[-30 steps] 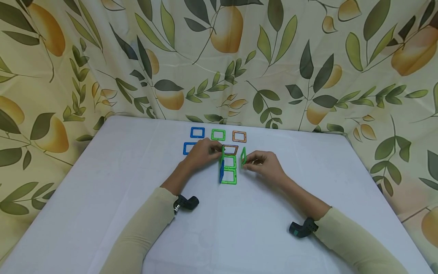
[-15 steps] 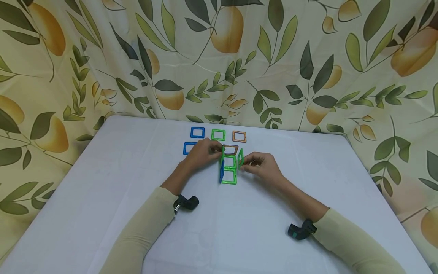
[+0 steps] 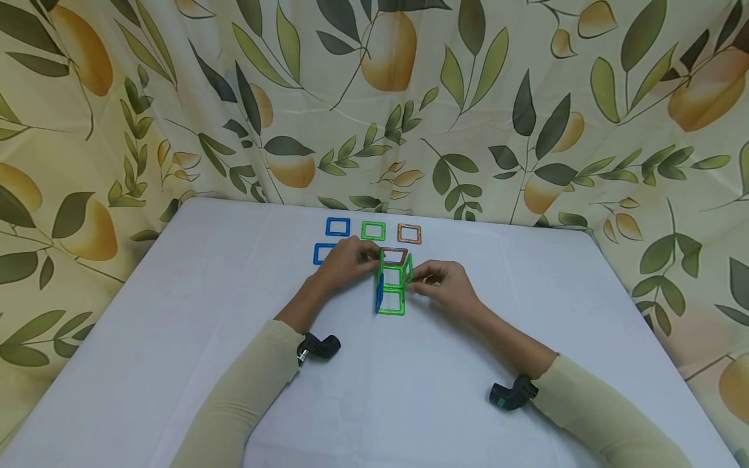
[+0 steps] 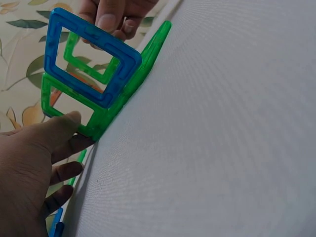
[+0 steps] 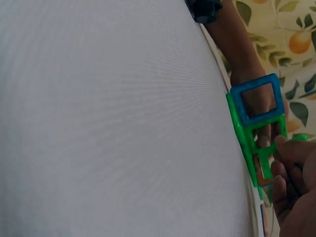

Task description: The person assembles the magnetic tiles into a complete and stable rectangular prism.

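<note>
Square magnetic tiles form a small structure on the white table. Two green tiles (image 3: 391,312) lie flat in a column, with an orange tile (image 3: 395,249) behind them. Along the left side a blue tile (image 4: 123,76) stands upright beside an upright green tile (image 4: 94,121). My left hand (image 3: 350,260) pinches that green tile between thumb and finger. On the right side, my right hand (image 3: 449,283) pinches another upright green tile (image 3: 411,261) by its lower part, its edge against the flat tiles. Fingers partly hide this tile in the right wrist view.
Behind the structure lie a blue tile (image 3: 337,232), a green tile (image 3: 373,238) and an orange tile (image 3: 409,241) in a row. My left hand partly covers another blue tile (image 3: 318,254). A fruit-patterned curtain (image 3: 468,149) hangs behind the table (image 3: 374,403).
My right hand has moved left, bringing its upright green tile from beside the structure to the right edge of the flat tiles. My left hand has stayed in place.
</note>
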`<state>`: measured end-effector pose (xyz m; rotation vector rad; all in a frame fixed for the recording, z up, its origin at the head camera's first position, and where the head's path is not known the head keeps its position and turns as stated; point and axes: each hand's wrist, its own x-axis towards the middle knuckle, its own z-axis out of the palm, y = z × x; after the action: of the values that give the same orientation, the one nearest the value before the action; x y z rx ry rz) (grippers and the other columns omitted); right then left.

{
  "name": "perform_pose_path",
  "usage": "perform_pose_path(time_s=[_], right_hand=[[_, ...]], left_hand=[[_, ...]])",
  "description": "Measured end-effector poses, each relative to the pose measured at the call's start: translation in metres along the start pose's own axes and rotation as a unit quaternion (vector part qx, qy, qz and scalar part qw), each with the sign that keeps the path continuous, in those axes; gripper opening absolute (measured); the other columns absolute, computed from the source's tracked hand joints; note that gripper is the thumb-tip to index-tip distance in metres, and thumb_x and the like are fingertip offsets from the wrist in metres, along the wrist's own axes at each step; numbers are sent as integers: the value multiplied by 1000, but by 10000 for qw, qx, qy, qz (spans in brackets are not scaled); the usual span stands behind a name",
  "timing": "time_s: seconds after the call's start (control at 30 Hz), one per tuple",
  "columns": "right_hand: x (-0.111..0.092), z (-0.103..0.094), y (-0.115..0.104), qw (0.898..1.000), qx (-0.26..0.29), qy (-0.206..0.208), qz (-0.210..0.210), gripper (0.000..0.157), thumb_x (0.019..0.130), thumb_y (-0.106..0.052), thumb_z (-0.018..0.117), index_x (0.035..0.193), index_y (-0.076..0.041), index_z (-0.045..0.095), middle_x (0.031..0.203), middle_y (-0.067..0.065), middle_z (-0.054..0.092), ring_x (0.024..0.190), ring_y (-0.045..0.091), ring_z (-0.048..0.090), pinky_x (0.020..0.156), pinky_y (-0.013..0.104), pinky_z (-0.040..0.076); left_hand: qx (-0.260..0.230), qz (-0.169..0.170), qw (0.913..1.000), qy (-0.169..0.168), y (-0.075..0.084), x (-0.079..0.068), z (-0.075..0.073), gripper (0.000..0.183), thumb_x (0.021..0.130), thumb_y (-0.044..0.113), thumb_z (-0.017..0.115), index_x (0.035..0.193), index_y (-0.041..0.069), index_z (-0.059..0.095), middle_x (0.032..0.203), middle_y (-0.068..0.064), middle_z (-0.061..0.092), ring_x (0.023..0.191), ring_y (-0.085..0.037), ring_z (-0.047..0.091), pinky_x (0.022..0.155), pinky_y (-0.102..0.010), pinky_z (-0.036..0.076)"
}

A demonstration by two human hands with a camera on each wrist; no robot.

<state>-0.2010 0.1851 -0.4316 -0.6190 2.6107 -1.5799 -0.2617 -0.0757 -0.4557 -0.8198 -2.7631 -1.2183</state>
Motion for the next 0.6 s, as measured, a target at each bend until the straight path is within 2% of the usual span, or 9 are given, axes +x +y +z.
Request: perform_pose_path(time_s=[0.3,0.6], right_hand=[[2,3,2,9999,63,-11,93,15,87,-4,86,101,-1,79,92,7,77,83,21,64,72,24,51],[3,5,3,9999,47,29,139,13,87,-4,85,99,-2,80,91,4,78,83,21,63,69,24,51]], left_hand=[[-34,23,10000,24,1,0,0,22,99,17,75,120,12,78,108,3,75,98,-15,61,92,-35,49],[12,16,10000,30,0,-1,0,22,98,18,76,120,13,79,106,5,74,97,-15,60,91,-36,48]])
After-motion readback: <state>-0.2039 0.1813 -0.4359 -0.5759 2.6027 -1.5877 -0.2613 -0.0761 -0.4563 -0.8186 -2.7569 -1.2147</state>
